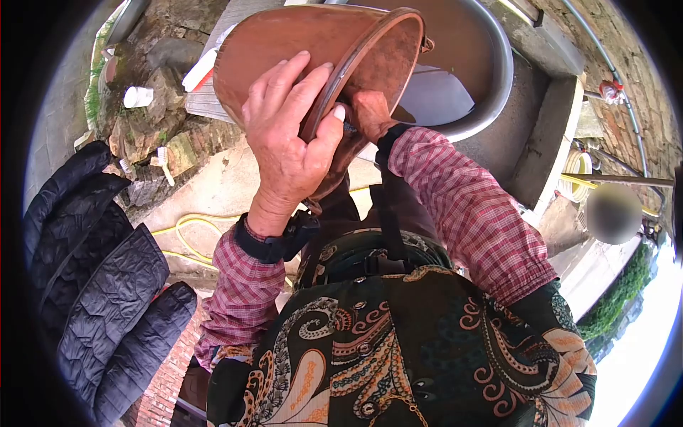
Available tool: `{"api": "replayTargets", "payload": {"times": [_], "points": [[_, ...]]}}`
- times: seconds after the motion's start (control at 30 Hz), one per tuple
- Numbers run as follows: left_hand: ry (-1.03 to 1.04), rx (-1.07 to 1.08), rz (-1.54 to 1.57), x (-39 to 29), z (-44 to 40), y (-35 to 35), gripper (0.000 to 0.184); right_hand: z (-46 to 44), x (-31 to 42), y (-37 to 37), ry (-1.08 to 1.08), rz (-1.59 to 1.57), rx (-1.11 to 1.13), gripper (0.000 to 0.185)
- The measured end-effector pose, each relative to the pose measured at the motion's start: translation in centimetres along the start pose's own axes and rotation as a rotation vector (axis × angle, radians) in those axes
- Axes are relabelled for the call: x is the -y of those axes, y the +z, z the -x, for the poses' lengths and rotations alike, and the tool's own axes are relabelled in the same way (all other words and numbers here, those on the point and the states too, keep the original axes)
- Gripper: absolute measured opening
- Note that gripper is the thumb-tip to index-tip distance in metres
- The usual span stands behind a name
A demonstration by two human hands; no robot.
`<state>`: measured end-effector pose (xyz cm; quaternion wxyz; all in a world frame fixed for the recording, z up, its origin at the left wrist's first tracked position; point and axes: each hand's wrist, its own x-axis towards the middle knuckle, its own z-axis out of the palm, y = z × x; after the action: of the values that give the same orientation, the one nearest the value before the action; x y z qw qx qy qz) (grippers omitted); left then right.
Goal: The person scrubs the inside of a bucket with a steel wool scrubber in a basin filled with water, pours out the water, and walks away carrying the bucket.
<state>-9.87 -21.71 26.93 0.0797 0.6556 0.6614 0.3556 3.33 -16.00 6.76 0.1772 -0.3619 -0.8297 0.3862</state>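
Observation:
A reddish-brown bucket [284, 35] lies tilted on its side in front of me, its mouth turned to the right. My left hand [288, 117] grips it near the rim, fingers stretched along the outer wall and thumb over the edge. Inside the mouth is my right hand [371, 114], bent at the wrist and closed; its fingertips are hidden, so what it holds cannot be made out. Just behind the bucket stands a large metal basin [504, 71] with brownish water, in which a pale reflection shows.
Stones [167, 53] lie at the left, with a white cup [139, 97] and a brush [166, 166] on them. A yellow hose [192, 219] loops over the ground. A black quilted jacket [107, 313] hangs at the lower left. A concrete ledge [551, 142] borders the right.

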Motion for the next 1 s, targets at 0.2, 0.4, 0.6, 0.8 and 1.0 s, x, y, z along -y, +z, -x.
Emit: {"api": "replayTargets", "payload": {"times": [0.2,0.4,0.6,0.8,1.0], "points": [[0.002,0.001,0.001,0.1,0.1,-0.1,0.043,3.8,2.1,2.4,-0.033,-0.126,0.134,0.053],[0.0,0.002,0.003,-0.1,0.1,-0.2,0.042,5.4,4.3,-1.1,-0.094,-0.136,0.271,0.063],[0.001,0.002,0.004,-0.1,0.1,-0.1,0.042,4.1,3.4,-2.4,0.036,-0.213,0.374,0.049],[0.03,0.019,-0.024,-0.4,-0.2,-0.3,0.043,3.3,1.7,2.0,0.097,-0.189,0.258,0.042],[0.022,0.023,-0.012,-0.3,-0.2,-0.2,0.042,4.0,1.6,2.8,0.09,-0.775,0.278,0.043]]}}
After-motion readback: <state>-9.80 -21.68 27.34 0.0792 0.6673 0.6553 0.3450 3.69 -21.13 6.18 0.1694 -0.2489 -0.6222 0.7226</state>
